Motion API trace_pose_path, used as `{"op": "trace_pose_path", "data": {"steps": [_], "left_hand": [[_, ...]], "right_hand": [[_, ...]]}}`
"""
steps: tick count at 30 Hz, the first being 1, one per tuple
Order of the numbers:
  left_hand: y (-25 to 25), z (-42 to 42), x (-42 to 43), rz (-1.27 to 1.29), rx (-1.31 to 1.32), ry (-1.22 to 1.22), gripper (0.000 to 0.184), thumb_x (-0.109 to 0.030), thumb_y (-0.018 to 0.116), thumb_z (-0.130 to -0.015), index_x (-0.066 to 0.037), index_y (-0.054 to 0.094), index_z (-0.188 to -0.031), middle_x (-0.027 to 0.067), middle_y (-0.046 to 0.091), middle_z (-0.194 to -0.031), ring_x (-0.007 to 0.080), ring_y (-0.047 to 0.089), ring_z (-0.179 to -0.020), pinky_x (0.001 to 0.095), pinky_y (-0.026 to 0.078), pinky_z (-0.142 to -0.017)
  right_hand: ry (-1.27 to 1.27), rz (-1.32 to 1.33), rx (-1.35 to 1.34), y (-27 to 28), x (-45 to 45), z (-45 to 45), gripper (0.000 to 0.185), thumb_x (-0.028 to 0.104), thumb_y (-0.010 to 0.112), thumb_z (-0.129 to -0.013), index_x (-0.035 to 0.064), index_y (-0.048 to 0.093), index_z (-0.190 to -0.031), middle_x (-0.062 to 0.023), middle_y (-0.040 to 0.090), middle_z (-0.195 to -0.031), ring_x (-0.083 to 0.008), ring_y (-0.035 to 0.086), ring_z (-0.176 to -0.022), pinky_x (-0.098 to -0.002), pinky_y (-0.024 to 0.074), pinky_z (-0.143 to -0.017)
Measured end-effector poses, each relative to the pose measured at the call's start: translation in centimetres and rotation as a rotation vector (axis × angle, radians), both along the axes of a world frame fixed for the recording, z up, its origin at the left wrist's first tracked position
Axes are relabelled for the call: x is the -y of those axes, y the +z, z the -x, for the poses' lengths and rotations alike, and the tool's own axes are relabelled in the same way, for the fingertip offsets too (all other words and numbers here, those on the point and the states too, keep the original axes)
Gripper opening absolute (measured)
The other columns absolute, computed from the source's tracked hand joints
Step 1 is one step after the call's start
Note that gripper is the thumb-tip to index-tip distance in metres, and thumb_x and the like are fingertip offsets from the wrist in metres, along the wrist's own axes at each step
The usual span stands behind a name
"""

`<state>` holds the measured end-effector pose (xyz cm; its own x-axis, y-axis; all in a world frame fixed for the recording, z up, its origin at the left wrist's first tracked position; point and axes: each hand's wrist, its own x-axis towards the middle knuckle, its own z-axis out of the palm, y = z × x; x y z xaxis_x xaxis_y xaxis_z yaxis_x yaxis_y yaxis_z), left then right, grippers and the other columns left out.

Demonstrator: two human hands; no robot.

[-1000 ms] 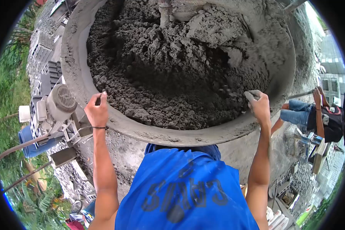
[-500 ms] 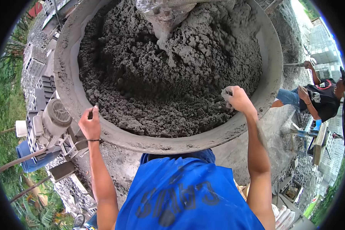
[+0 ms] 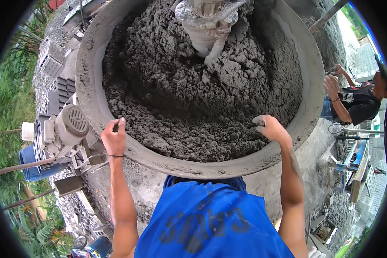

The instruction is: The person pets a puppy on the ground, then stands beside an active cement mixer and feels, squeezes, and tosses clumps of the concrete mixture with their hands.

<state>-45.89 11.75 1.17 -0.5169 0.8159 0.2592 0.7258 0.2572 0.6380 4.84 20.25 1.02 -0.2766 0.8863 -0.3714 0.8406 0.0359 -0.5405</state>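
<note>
A large round mixer pan (image 3: 94, 92) stands in front of me, filled with grey, crumbly concrete mix (image 3: 167, 81). From above, a mortar-caked mixing shaft (image 3: 206, 30) reaches down into the mix. At the near left of the rim is my left hand (image 3: 114, 136), a dark band on its wrist. Its fingers are curled, and whatever they may hold is hidden. Over the mix at the right, near the rim, hangs my right hand (image 3: 274, 129). Its grey-smeared fingertips are apart, with no lump visible between them.
At the left sit a grey electric motor (image 3: 73, 122) and a blue drum (image 3: 32, 165). A person (image 3: 359, 101) in a black shirt stands at the right, one hand raised beside the pan. Below them are wooden planks (image 3: 360, 172); a gravel heap (image 3: 324, 38) lies behind.
The grey lump in my right hand no longer shows, and the fingers have parted. My left hand keeps its place at the rim. The mixing shaft has shifted; the other person's hand has risen.
</note>
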Motion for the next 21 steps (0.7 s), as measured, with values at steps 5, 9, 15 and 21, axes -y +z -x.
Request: {"op": "trace_pose_path", "data": {"steps": [5, 9, 15, 21], "left_hand": [[-0.3, 0.4, -0.2, -0.058, 0.007, 0.045, 0.030, -0.029, 0.069, -0.085, 0.001, 0.070, -0.090, 0.0172, 0.070, -0.082, 0.0266, 0.067, -0.076, 0.0351, 0.050, -0.075], [0.0, 0.2, -0.2, -0.080, 0.037, 0.039, 0.028, -0.027, 0.070, -0.084, 0.001, 0.069, -0.088, 0.0148, 0.069, -0.076, 0.0228, 0.066, -0.068, 0.0332, 0.050, -0.067], [1.0, 0.0, -0.1, -0.017, 0.143, 0.026, 0.024, -0.024, 0.070, -0.084, 0.000, 0.069, -0.085, 0.0132, 0.067, -0.070, 0.0201, 0.064, -0.062, 0.0318, 0.049, -0.062], [0.4, 0.4, -0.2, -0.047, 0.162, 0.038, 0.022, -0.023, 0.069, -0.083, -0.001, 0.070, -0.084, 0.0140, 0.069, -0.075, 0.0261, 0.066, -0.068, 0.0346, 0.050, -0.065]], "right_hand": [[0.024, 0.020, -0.026, 2.0, -0.5, 2.3, 0.020, 0.006, 0.059, -0.081, -0.0040, 0.068, -0.095, -0.0149, 0.069, -0.077, -0.0234, 0.067, -0.069, -0.0356, 0.0515, -0.066], [-0.018, 0.212, 0.117, 3.1, -1.0, 4.6, 0.031, 0.024, 0.059, -0.086, -0.0061, 0.066, -0.087, -0.0246, 0.066, -0.074, -0.0353, 0.068, -0.076, -0.0420, 0.0519, -0.072], [-0.020, 0.049, 0.107, 1.1, 1.5, 3.7, 0.034, 0.029, 0.057, -0.090, -0.0022, 0.064, -0.099, -0.0272, 0.064, -0.091, -0.0466, 0.059, -0.093, -0.0468, 0.0471, -0.081], [-0.095, -0.050, 0.157, 2.7, 5.7, 0.8, 0.025, 0.022, 0.059, -0.088, 0.0015, 0.066, -0.100, -0.0220, 0.066, -0.096, -0.0389, 0.062, -0.094, -0.0428, 0.0475, -0.081]]}}
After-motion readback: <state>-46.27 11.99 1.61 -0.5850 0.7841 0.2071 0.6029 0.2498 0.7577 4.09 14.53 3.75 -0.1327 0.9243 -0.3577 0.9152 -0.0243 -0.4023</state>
